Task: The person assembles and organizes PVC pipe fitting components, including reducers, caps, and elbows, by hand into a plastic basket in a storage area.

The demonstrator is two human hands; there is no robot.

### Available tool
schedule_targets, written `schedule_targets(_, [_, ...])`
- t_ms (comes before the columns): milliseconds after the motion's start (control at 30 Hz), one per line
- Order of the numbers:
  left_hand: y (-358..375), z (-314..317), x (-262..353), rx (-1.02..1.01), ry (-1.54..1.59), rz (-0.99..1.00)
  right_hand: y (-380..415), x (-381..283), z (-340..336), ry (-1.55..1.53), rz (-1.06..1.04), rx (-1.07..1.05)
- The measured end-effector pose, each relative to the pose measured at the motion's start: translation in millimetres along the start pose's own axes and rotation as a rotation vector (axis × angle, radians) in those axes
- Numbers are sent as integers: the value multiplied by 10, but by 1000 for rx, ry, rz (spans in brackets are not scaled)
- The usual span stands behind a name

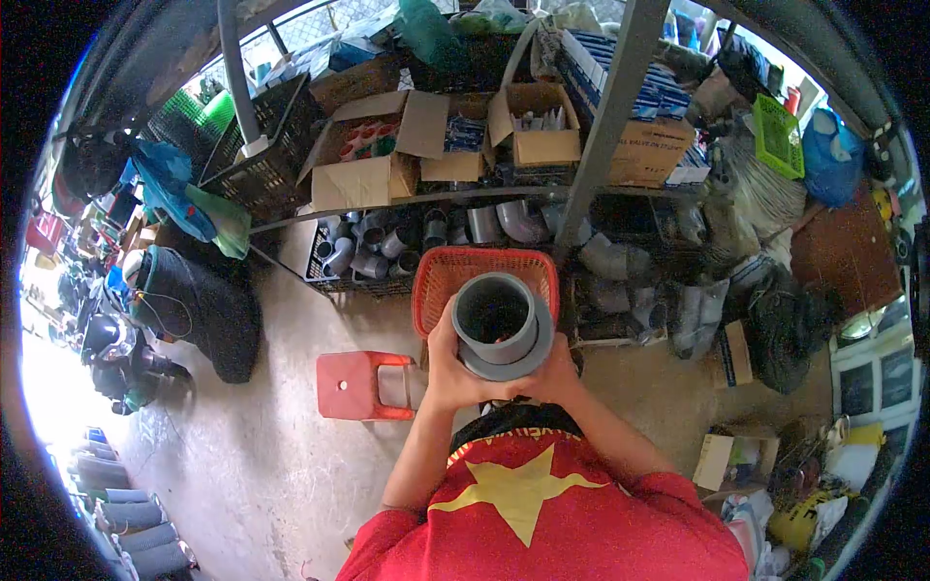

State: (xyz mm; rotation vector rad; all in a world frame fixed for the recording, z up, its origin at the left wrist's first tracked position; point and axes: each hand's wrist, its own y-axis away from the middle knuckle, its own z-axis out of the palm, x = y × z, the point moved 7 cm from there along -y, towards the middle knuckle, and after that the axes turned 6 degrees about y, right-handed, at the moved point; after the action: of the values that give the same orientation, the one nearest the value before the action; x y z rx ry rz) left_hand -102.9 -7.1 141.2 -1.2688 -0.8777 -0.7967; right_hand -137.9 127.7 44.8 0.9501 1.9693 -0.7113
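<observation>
A grey plastic pipe fitting with a round open mouth and a wider rim below is held up in front of my chest. My left hand wraps its left side, and my right hand grips its lower right. Both sets of fingers are partly hidden behind the fitting. Just beyond it sits a red plastic basket, its front part covered by the fitting and my left hand.
A red stool stands on the floor to the left. Black crates of grey pipe fittings line the lower shelf ahead. Opened cardboard boxes sit above, and a slanted metal post rises at the right. A motorbike is at far left.
</observation>
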Motion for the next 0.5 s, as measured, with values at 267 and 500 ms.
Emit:
schedule_targets(267, [-15, 131, 82, -96, 42, 21, 86, -147, -209, 76, -152, 89])
schedule_targets(500, [83, 298, 14, -184, 42, 154, 146, 13, -228, 3, 3, -108])
